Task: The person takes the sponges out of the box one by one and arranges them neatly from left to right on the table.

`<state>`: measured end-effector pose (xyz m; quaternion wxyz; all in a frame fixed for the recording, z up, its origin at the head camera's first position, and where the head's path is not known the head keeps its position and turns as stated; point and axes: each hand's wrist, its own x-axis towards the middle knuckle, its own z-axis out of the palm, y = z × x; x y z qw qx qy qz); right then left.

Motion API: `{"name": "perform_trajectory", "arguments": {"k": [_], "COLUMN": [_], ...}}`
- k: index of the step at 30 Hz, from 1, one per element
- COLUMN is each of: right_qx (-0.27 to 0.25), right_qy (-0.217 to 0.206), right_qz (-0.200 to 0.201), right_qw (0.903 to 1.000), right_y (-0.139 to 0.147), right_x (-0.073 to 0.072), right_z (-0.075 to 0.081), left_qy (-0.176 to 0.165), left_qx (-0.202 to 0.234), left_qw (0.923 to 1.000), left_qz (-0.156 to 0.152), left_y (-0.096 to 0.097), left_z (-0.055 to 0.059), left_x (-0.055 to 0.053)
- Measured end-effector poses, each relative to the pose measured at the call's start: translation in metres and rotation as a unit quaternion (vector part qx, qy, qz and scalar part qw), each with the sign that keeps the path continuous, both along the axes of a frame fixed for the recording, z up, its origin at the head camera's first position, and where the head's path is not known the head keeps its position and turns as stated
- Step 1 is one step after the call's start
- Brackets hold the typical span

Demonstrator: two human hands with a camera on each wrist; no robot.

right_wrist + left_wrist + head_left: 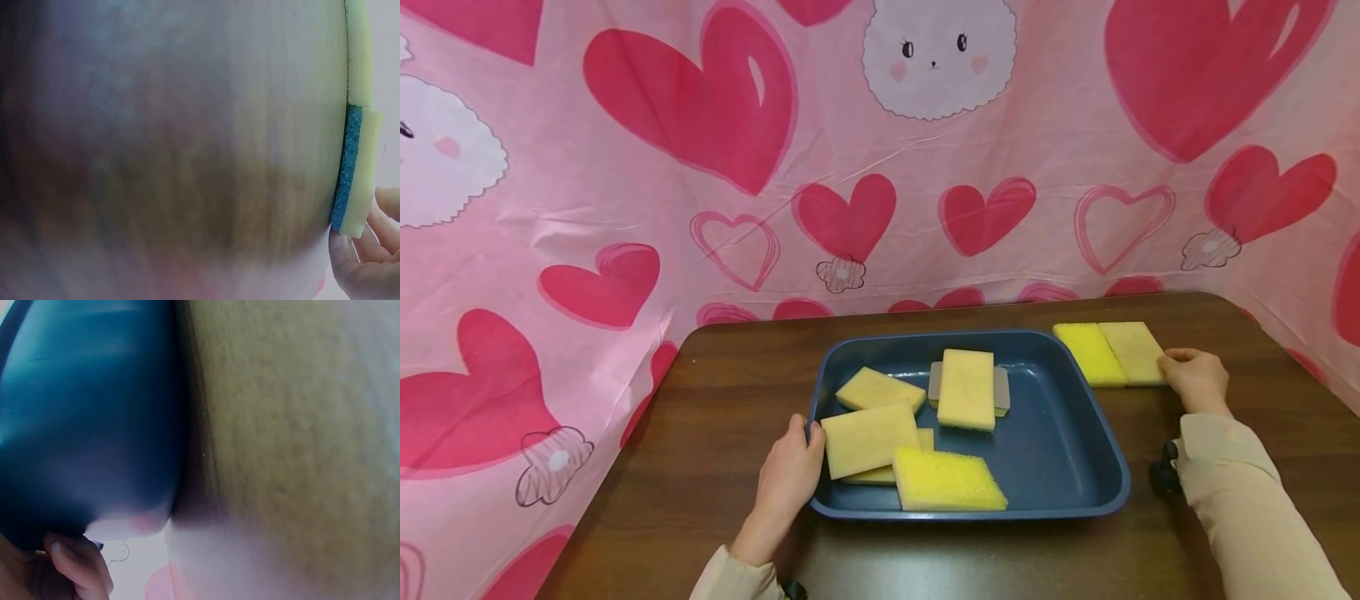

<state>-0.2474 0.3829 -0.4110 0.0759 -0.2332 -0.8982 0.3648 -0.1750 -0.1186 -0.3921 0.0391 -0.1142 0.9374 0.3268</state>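
My left hand grips the left rim of a dark blue rectangular baking pan, and its fingertips show at the pan's edge in the left wrist view. At the back right, my right hand pinches the right end of a pale yellow sponge. That sponge has a blue scouring layer on its underside, seen in the right wrist view. Its left edge touches a bright yellow sponge. Both lie flat on the table, right of the pan's far corner.
Several pale sponges lie in the pan, some overlapping. A bright yellow sponge leans at its front wall, and a pale sponge lies across a grey-topped one. The dark wooden table meets a pink heart-print cloth behind.
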Motion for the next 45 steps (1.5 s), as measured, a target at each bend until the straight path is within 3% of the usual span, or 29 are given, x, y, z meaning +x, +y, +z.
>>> {"name": "perform_trajectory", "arguments": {"k": [10, 20, 30, 37, 45], "right_qx": [-0.022, -0.048, -0.062, -0.111, -0.088], "right_qy": [-0.006, 0.005, 0.047, 0.050, 0.044], "right_qz": [-0.004, -0.009, 0.059, 0.096, 0.170], "right_qw": [0.9997, 0.9988, 0.9952, 0.9879, 0.9806], "right_y": [0.002, -0.001, -0.024, -0.047, -0.078], "right_x": [0.004, 0.002, 0.000, 0.001, 0.008], "right_z": [0.000, 0.016, 0.041, 0.065, 0.083], "left_qy": [-0.002, 0.019, 0.017, 0.017, 0.012], "left_qx": [0.005, -0.009, -0.009, -0.011, -0.013], "left_qw": [1.0000, 0.9998, 0.9998, 0.9998, 0.9998], "left_qz": [-0.001, -0.004, -0.002, -0.003, 0.000], "left_y": [0.000, 0.000, 0.000, 0.000, 0.000], "left_z": [0.000, -0.001, -0.001, 0.001, -0.001], "left_x": [0.000, 0.000, 0.001, 0.001, 0.000]}}
